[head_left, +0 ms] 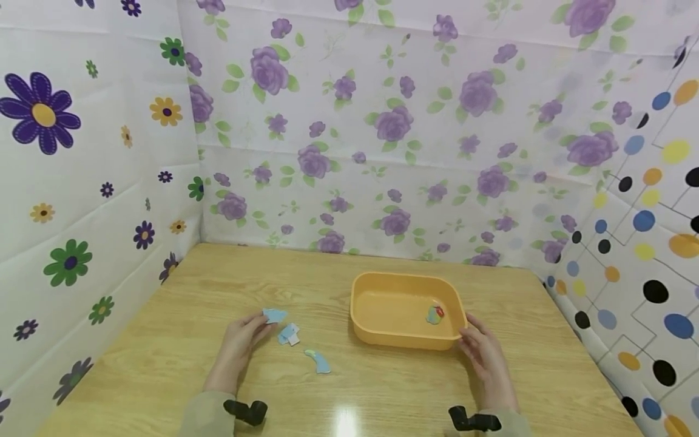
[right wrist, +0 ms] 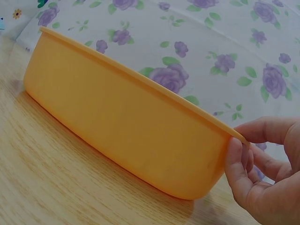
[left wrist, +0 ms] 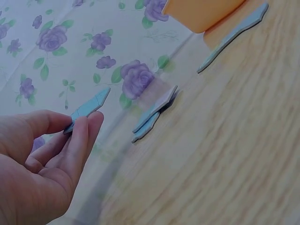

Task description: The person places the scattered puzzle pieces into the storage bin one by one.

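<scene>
The blue piece [head_left: 275,315] is to the left of the orange tray [head_left: 404,342], where we see the left hand [head_left: 246,337] pinching it between thumb and fingers. Between that hand and the tray, we find overlapping pieces [head_left: 289,334] on the counter [head_left: 404,388], and a curved piece [head_left: 319,362] lies apart from them, off the tray's front left corner. At the tray's right end, we see the right hand [head_left: 485,349] pinching the rim near the front corner. Inside the tray, toward its right end, lies a green, yellow and red item [head_left: 435,314]; we cannot tell whether it is one piece or several. Behind the tray hangs a purple-flowered cloth [head_left: 349,121].
</scene>
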